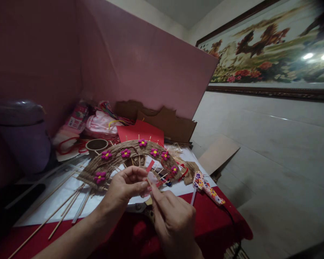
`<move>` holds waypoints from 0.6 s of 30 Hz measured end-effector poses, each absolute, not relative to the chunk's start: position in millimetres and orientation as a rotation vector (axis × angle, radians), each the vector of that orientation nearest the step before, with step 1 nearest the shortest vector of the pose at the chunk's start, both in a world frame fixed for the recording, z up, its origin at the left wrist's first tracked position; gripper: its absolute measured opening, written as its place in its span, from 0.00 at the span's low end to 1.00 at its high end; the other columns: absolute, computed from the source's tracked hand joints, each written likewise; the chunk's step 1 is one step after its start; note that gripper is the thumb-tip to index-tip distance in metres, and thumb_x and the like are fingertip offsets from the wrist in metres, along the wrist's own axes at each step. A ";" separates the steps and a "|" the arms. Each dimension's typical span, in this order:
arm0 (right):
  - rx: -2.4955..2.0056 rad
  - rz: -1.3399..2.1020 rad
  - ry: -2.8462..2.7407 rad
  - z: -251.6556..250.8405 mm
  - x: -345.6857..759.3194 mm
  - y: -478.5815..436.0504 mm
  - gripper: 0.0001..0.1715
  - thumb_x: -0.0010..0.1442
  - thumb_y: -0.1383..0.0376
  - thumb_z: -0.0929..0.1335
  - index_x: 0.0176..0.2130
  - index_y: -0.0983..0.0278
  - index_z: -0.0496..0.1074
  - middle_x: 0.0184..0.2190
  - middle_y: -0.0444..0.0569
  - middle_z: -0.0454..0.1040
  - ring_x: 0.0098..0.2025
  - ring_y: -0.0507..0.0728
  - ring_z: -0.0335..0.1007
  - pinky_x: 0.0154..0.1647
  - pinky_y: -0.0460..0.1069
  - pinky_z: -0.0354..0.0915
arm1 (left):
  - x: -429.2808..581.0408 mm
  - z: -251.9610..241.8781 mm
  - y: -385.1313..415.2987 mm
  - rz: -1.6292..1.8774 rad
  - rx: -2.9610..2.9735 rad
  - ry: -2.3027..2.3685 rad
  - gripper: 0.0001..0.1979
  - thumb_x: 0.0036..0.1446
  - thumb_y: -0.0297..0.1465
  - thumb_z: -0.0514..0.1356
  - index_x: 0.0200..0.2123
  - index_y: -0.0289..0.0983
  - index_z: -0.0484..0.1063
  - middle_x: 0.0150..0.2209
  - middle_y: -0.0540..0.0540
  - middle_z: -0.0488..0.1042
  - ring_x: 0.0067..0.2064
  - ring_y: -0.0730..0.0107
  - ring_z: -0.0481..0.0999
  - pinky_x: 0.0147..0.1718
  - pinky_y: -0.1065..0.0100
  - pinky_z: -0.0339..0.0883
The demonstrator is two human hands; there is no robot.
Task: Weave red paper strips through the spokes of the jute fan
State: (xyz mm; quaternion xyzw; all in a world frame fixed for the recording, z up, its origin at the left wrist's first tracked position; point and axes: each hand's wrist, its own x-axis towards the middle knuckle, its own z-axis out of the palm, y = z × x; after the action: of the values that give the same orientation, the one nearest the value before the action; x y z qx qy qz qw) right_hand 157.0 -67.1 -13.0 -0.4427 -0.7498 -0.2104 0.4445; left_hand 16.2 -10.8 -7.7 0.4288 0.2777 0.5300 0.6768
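Leftward stands a purple bin (25, 142), contents hidden; the left hand (126, 185) and right hand (172, 212) pinch a small translucent piece (152, 177), partly blocking the flowered twine fan (135, 150) on the surface (210, 219).

Rough, matt twine covers the arched panel (135, 148), its flowers (125, 153) have a soft, dull finish, and the pale scrap (152, 177) near its front edge looks like thin, translucent plastic. At near left, smooth bare wooden sticks (45, 222) cross a slick white sheet (40, 217) laid over matt red cloth (213, 230), while metal scissors blades (137, 207) show a dull sheen. Far back, smooth red paper (143, 133) leans against rough-edged brown cardboard (167, 124), and glossy tiles (272, 144) face the right wall.
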 end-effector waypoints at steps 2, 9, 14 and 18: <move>-1.097 -0.512 -1.863 -11.5 157.0 -67.7 0.15 0.59 0.73 0.63 0.44 0.67 0.76 0.21 0.47 0.73 0.21 0.51 0.67 0.22 0.46 0.57 | 15.8 -8.1 -11.0 1.190 0.986 0.624 0.14 0.38 0.27 0.70 0.30 0.34 0.72 0.25 0.49 0.75 0.23 0.74 0.73 0.24 0.71 0.66; -1.054 -0.423 -1.833 -12.0 158.2 -69.6 0.15 0.59 0.73 0.64 0.45 0.69 0.75 0.22 0.48 0.75 0.22 0.51 0.69 0.23 0.45 0.61 | 16.1 -5.8 -12.1 1.184 1.023 0.606 0.12 0.40 0.27 0.69 0.31 0.35 0.72 0.24 0.50 0.75 0.23 0.75 0.72 0.24 0.72 0.65; -1.074 -0.359 -1.738 -12.5 160.3 -69.8 0.14 0.59 0.72 0.65 0.44 0.68 0.75 0.25 0.51 0.77 0.24 0.51 0.72 0.26 0.44 0.66 | 17.3 -3.7 -12.4 1.185 1.002 0.611 0.13 0.39 0.27 0.70 0.30 0.34 0.72 0.25 0.49 0.76 0.23 0.76 0.72 0.24 0.73 0.65; -1.086 -0.291 -1.756 -12.0 160.8 -67.8 0.14 0.59 0.72 0.64 0.44 0.68 0.75 0.26 0.50 0.77 0.25 0.53 0.73 0.27 0.44 0.67 | 17.3 -3.8 -12.5 1.186 0.995 0.602 0.13 0.39 0.27 0.70 0.30 0.34 0.72 0.25 0.50 0.76 0.24 0.76 0.73 0.24 0.73 0.66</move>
State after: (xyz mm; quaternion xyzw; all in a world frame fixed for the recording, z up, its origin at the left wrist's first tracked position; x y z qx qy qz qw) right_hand 160.8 -67.8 -12.0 -0.4497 -0.7274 -0.1207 0.5041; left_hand 17.3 -12.5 -3.8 0.4424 0.2674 0.5272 0.6744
